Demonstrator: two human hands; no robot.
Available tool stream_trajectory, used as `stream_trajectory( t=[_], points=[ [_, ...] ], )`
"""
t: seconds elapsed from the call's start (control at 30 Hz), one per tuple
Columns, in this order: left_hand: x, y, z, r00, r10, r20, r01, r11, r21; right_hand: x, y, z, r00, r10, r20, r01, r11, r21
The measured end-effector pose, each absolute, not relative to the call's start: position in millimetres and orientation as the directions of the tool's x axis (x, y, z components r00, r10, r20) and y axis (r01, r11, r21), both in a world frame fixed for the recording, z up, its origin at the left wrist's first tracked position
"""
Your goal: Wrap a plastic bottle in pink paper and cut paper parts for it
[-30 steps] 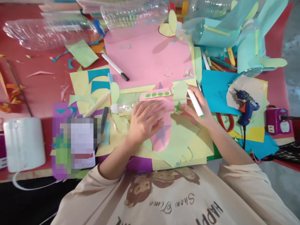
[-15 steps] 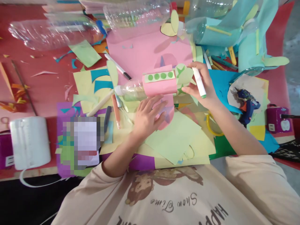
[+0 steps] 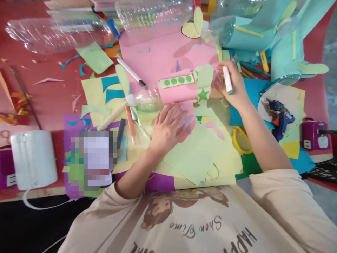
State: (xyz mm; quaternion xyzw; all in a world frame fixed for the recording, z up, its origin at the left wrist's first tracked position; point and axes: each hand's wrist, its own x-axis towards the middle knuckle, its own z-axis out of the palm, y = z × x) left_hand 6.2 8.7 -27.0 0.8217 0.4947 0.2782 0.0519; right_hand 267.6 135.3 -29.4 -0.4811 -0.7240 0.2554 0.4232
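A small bottle plane [image 3: 179, 93] lies in the middle, its clear bottle wrapped in pink paper with a strip of green dots. At its right end, a pale green tail [image 3: 204, 79] carries green stars. My left hand [image 3: 168, 123] rests with fingers spread on the lower pink paper wing [image 3: 190, 121], just below the wrapped bottle. Beyond the tail, my right hand [image 3: 235, 82] grips a white marker [image 3: 227, 80] with a green end pointing down. That hand is beside the tail with a small gap; some of its fingertips are blurred.
Large clear bottles [image 3: 155, 14] lie along the back, with blue bottle planes [image 3: 286, 52] at the back right. A glue gun [image 3: 280, 119], yellow-handled scissors [image 3: 241, 140] and paper sheets [image 3: 195, 154] surround the work. At left sit a phone [image 3: 96, 158] and a white case [image 3: 34, 160].
My right hand has drawn back to the right with the marker, leaving the tail's lower star in plain view. The plane has tilted slightly, while my left hand stays on the wing.
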Motion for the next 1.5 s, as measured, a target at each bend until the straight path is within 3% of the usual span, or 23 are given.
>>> stream_trajectory(
  t=[0.2,0.33,0.57,0.73,0.9,1.07,1.23,1.3,1.37,1.5],
  points=[
    [6,11,-29,0.375,0.840,0.391,0.807,-0.504,0.309,260,132,-35,-0.224,0.902,0.370,0.622,0.424,-0.658],
    [6,13,-31,0.388,0.849,0.359,0.817,-0.497,0.293,262,130,-29,-0.162,0.904,0.395,0.624,0.404,-0.669],
    [3,20,-39,0.365,0.851,0.378,0.811,-0.490,0.320,241,80,-3,0.031,0.895,0.445,0.336,0.410,-0.848],
    [5,19,-27,0.356,0.853,0.382,0.817,-0.482,0.316,212,34,-3,0.102,0.921,0.376,0.227,0.346,-0.910],
    [14,12,-1,0.436,0.817,0.378,0.738,-0.565,0.370,201,13,-9,0.017,0.962,0.273,0.101,0.270,-0.958],
    [21,6,-8,0.523,0.777,0.351,0.643,-0.630,0.436,200,11,-11,-0.142,0.969,0.202,0.024,0.207,-0.978],
    [22,4,-24,0.538,0.659,0.526,0.567,-0.744,0.353,198,7,-13,-0.306,0.934,0.185,0.047,0.209,-0.977],
    [21,4,-24,0.511,0.662,0.548,0.524,-0.745,0.413,196,5,-15,-0.329,0.929,0.172,0.023,0.191,-0.981],
    [21,4,-21,0.420,0.749,0.512,0.480,-0.663,0.575,195,5,-16,-0.330,0.932,0.150,-0.054,0.140,-0.989],
    [19,4,-17,0.150,0.959,0.242,0.226,-0.272,0.935,195,10,-13,-0.274,0.960,-0.058,-0.328,-0.150,-0.933]
  ],
)
